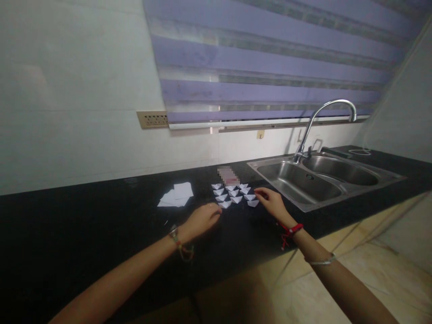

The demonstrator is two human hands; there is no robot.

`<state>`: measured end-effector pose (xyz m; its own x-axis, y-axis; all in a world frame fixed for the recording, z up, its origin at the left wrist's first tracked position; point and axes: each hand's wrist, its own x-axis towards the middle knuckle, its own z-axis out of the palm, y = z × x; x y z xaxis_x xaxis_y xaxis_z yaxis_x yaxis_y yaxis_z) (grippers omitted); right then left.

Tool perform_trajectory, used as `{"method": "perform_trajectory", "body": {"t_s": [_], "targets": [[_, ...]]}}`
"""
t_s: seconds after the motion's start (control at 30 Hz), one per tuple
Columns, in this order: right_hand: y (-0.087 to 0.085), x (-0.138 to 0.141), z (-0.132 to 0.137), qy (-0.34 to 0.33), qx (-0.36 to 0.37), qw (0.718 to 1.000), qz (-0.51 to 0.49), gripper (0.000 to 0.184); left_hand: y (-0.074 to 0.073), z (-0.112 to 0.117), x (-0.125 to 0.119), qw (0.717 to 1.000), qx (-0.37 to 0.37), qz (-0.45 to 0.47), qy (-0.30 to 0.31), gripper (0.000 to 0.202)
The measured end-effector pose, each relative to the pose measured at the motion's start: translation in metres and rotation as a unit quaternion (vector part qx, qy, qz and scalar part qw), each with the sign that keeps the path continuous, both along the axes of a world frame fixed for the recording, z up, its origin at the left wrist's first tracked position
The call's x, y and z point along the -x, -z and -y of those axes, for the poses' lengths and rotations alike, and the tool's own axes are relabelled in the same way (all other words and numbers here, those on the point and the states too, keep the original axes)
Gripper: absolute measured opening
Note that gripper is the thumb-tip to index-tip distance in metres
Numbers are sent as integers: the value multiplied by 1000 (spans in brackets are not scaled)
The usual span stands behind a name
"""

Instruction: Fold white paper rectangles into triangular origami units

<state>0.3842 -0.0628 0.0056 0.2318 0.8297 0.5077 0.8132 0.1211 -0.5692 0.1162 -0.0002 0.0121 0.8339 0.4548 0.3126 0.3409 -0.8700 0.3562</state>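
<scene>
Several small white folded paper boats stand in rows on the black countertop (135, 234). My left hand (200, 220) is at the front left of the rows, its fingers closed at the left end of a paper boat (225, 204). On the right side, my right hand (272, 203) has thumb and forefinger drawn together at the edge of another paper boat (249, 197). One more boat (253, 204) sits just in front of that one. Loose white paper sheets (175, 195) lie overlapping to the left of the boats.
A blurred-out pinkish rectangle (227, 174) lies behind the boats. To the right is a double steel sink (303, 208) with a tall curved faucet (308, 126). The tiled wall carries a socket panel (152, 119) and a purple striped blind (263, 54).
</scene>
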Motion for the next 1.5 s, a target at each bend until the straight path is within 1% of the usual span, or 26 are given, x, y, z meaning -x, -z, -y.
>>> {"method": "perform_trajectory", "body": {"t_s": [0.03,0.1,0.13,0.2,0.23,0.27,0.3,0.4,0.5,0.63,0.73,0.87,1.0,1.13,1.27,1.5], "targets": [[-6,15,-1,-23,-2,1000,4,21,0,-6,16,1000,-1,7,-24,17],[-18,49,-8,-96,14,995,32,19,1,-21,48,997,-5,16,-79,18],[-22,68,-13,-141,30,988,59,19,3,-29,63,993,-9,17,-112,18],[-26,105,-26,-198,67,972,111,18,7,-47,91,983,-29,29,-180,20],[-26,123,-35,-224,92,959,148,19,10,-54,104,976,-37,39,-212,20],[-26,141,-44,-233,115,947,187,19,14,-61,115,969,-42,39,-239,20],[-24,157,-53,-228,139,937,224,19,18,-67,125,962,-48,39,-264,20],[-15,198,-81,-210,147,935,247,19,31,-78,142,948,-59,34,-311,22],[-5,223,-104,-175,149,937,262,24,41,-81,146,939,-55,25,-338,24],[7,233,-124,-128,145,940,282,24,45,-79,147,945,-40,12,-325,26],[13,232,-133,-118,149,935,300,21,44,-76,146,952,-25,18,-305,25],[16,228,-139,-133,140,926,326,20,43,-73,144,955,0,15,-298,20],[15,227,-139,-154,130,922,331,20,42,-71,143,955,-8,21,-295,18],[14,225,-137,-140,114,935,306,24,40,-70,143,957,-15,20,-290,17],[15,221,-139,-116,96,954,259,22,39,-69,143,958,-21,27,-285,17],[20,216,-145,-121,67,975,175,18,41,-72,145,959,-16,37,-280,18]]}}
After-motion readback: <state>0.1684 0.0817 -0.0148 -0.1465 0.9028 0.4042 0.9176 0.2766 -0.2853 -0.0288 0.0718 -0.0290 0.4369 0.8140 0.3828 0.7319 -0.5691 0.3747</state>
